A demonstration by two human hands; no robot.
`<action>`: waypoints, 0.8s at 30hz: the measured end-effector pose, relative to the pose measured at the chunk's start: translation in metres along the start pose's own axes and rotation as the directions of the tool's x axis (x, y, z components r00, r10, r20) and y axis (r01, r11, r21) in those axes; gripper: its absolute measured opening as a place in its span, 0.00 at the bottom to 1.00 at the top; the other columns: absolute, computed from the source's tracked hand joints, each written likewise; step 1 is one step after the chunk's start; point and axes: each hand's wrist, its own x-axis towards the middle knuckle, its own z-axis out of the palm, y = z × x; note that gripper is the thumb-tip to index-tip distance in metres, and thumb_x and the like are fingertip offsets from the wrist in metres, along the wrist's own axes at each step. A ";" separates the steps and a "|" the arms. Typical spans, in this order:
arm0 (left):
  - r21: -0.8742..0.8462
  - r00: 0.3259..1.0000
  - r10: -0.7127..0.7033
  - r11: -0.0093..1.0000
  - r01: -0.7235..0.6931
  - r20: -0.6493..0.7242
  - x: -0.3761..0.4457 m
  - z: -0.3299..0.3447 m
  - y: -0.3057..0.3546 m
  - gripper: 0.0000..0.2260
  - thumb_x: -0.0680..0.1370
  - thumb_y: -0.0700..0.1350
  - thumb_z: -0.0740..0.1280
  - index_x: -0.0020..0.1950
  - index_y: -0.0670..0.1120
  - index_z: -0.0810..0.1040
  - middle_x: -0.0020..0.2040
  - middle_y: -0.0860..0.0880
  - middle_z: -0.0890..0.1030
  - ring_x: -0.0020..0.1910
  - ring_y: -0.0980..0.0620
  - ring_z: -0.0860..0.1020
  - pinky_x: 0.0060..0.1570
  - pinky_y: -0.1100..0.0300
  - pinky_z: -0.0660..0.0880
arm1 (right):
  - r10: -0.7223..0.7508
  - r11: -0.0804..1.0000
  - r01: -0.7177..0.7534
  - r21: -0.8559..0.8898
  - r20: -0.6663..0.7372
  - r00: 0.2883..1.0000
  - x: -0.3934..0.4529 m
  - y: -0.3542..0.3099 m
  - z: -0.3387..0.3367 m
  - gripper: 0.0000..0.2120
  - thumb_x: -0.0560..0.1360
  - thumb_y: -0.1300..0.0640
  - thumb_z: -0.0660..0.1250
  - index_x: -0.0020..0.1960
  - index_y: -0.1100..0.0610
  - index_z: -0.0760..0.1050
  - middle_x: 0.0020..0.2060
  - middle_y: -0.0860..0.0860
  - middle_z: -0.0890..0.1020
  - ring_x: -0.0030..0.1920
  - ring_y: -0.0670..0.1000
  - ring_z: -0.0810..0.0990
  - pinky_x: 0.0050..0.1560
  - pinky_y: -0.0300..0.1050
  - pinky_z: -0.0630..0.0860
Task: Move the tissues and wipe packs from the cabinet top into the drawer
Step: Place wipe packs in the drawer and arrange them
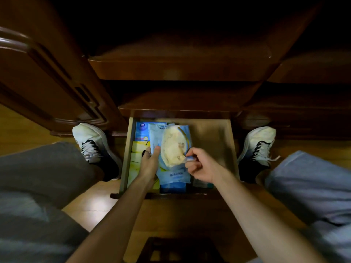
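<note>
Head view looks straight down into an open wooden drawer [227, 149] pulled out from a dark brown cabinet [178, 67], with the person crouched over it, a white-and-black shoe [91, 143] on either side on the wood floor [17, 130]. The left hand [150, 164] grips the left edge of a pale blue wipe pack [171, 173], thumb on top and fingers tucked beneath. The right hand [201, 166] is closed in a pinch on the lower right edge of a cream-coloured tissue pack [173, 145], which lies tilted across the blue pack inside the drawer. Both packs sit in the drawer's left half; the right half shows bare wood. Beside them at the far left corner lies a dark blue pack [141, 130], and a yellow pack [136, 154] rests along the left wall, partly under the left hand.
</note>
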 end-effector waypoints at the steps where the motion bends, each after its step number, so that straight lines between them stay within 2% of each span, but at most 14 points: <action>1: -0.008 1.000 -0.016 1.000 0.016 0.005 0.000 0.000 0.000 0.13 0.83 0.50 0.63 0.65 0.47 0.77 0.59 0.42 0.84 0.55 0.43 0.83 0.55 0.43 0.80 | -0.018 0.996 0.014 -0.092 -0.045 0.999 0.002 0.001 0.001 0.13 0.73 0.66 0.61 0.33 0.54 0.65 0.25 0.46 0.60 0.19 0.43 0.58 0.17 0.35 0.61; 3: -0.030 0.997 -0.037 0.999 0.039 0.071 -0.001 -0.001 -0.001 0.20 0.82 0.57 0.63 0.68 0.47 0.77 0.62 0.42 0.82 0.60 0.42 0.81 0.61 0.40 0.77 | -0.132 0.956 0.079 -0.282 -0.173 0.976 0.009 0.005 0.002 0.11 0.73 0.66 0.62 0.33 0.56 0.68 0.24 0.48 0.62 0.18 0.43 0.59 0.19 0.36 0.65; 5: -0.026 0.988 -0.030 0.999 0.034 0.151 -0.005 0.000 -0.002 0.30 0.74 0.64 0.68 0.69 0.46 0.76 0.63 0.43 0.82 0.62 0.41 0.80 0.64 0.40 0.74 | -0.194 0.946 0.120 -0.301 -0.229 0.954 0.015 0.008 0.000 0.10 0.74 0.66 0.62 0.35 0.57 0.69 0.22 0.48 0.63 0.17 0.43 0.61 0.20 0.36 0.67; 7: 0.003 0.984 -0.018 1.000 0.018 0.176 -0.008 0.001 -0.002 0.35 0.65 0.62 0.77 0.66 0.46 0.78 0.59 0.43 0.84 0.59 0.42 0.82 0.63 0.39 0.76 | -0.098 0.989 0.077 -0.126 -0.164 0.982 0.017 0.006 -0.007 0.10 0.73 0.66 0.61 0.35 0.57 0.67 0.23 0.47 0.63 0.18 0.43 0.60 0.18 0.36 0.66; 9: 0.028 0.986 -0.033 0.999 0.028 0.162 -0.008 0.001 -0.002 0.33 0.61 0.59 0.80 0.62 0.46 0.79 0.55 0.44 0.86 0.55 0.43 0.84 0.60 0.39 0.77 | 0.028 0.999 -0.029 0.036 0.024 0.999 0.010 0.001 -0.012 0.10 0.70 0.66 0.62 0.35 0.55 0.65 0.25 0.47 0.62 0.19 0.43 0.59 0.17 0.36 0.63; 11: 0.016 0.978 -0.082 0.997 0.081 0.190 -0.008 -0.002 -0.004 0.32 0.63 0.56 0.79 0.64 0.45 0.79 0.56 0.43 0.85 0.56 0.42 0.83 0.61 0.39 0.77 | 0.087 0.995 -0.080 -0.057 0.126 0.988 0.005 -0.001 -0.014 0.10 0.68 0.65 0.63 0.33 0.55 0.65 0.26 0.47 0.62 0.19 0.43 0.58 0.17 0.34 0.61; 13: 0.010 0.964 -0.136 0.991 0.137 0.229 -0.009 -0.004 -0.007 0.31 0.66 0.55 0.78 0.65 0.44 0.78 0.57 0.41 0.84 0.57 0.40 0.83 0.62 0.39 0.76 | 0.082 0.969 -0.053 -0.242 0.110 0.991 0.005 -0.002 -0.010 0.09 0.71 0.64 0.62 0.34 0.54 0.67 0.26 0.47 0.63 0.21 0.43 0.57 0.18 0.33 0.59; 16: -0.023 0.985 -0.126 0.991 0.129 0.122 -0.008 -0.005 -0.006 0.27 0.67 0.50 0.79 0.63 0.44 0.80 0.56 0.42 0.85 0.55 0.40 0.84 0.57 0.40 0.79 | -0.190 0.940 0.158 -0.302 -0.078 0.979 0.012 -0.011 -0.013 0.07 0.75 0.56 0.67 0.39 0.53 0.75 0.29 0.47 0.70 0.24 0.43 0.61 0.22 0.35 0.66; 18: -0.039 0.996 -0.084 0.996 0.085 0.038 -0.004 -0.008 0.000 0.24 0.68 0.46 0.80 0.62 0.44 0.80 0.55 0.42 0.86 0.53 0.42 0.85 0.54 0.42 0.81 | -0.390 0.898 0.305 -0.317 -0.254 0.885 0.017 -0.016 -0.029 0.05 0.78 0.52 0.67 0.50 0.52 0.79 0.36 0.49 0.77 0.28 0.43 0.70 0.28 0.37 0.73; 19: -0.045 0.998 -0.065 0.997 0.065 0.019 -0.002 -0.010 0.003 0.25 0.67 0.45 0.81 0.62 0.43 0.80 0.54 0.42 0.86 0.52 0.42 0.85 0.53 0.42 0.81 | -0.458 0.838 0.286 -0.465 -0.313 0.832 0.022 -0.017 -0.042 0.09 0.79 0.52 0.66 0.57 0.51 0.78 0.44 0.50 0.80 0.34 0.43 0.75 0.33 0.38 0.75; 20: -0.043 0.999 -0.051 0.998 0.051 0.003 -0.001 -0.011 0.007 0.26 0.66 0.45 0.82 0.62 0.43 0.80 0.54 0.43 0.86 0.51 0.42 0.85 0.50 0.41 0.82 | -0.510 0.703 0.165 -0.692 -0.328 0.795 0.028 -0.016 -0.055 0.15 0.79 0.52 0.67 0.65 0.51 0.74 0.53 0.51 0.81 0.42 0.45 0.78 0.38 0.40 0.76; 21: -0.029 0.999 -0.042 0.999 0.042 -0.013 0.000 -0.013 0.009 0.28 0.64 0.46 0.82 0.61 0.43 0.80 0.52 0.43 0.86 0.50 0.43 0.86 0.47 0.42 0.83 | -0.527 0.474 -0.010 -0.880 -0.293 0.798 0.035 -0.012 -0.067 0.22 0.78 0.51 0.68 0.70 0.52 0.70 0.61 0.53 0.78 0.51 0.50 0.79 0.46 0.45 0.78; 22: -0.007 0.999 -0.037 0.999 0.037 -0.026 0.000 -0.013 0.009 0.28 0.62 0.47 0.83 0.60 0.43 0.80 0.51 0.44 0.87 0.48 0.43 0.86 0.44 0.42 0.83 | -0.495 0.219 -0.168 -0.961 -0.258 0.830 0.045 -0.008 -0.076 0.29 0.77 0.50 0.70 0.74 0.53 0.66 0.68 0.54 0.74 0.61 0.55 0.76 0.57 0.51 0.76; 24: 0.037 0.999 -0.039 0.999 0.040 -0.026 -0.002 -0.013 0.007 0.28 0.61 0.47 0.83 0.58 0.45 0.80 0.49 0.45 0.87 0.46 0.44 0.86 0.42 0.42 0.83 | -0.438 -0.165 -0.317 -0.934 -0.219 0.872 0.059 0.004 -0.087 0.44 0.74 0.45 0.72 0.81 0.54 0.52 0.77 0.58 0.60 0.75 0.62 0.62 0.73 0.56 0.64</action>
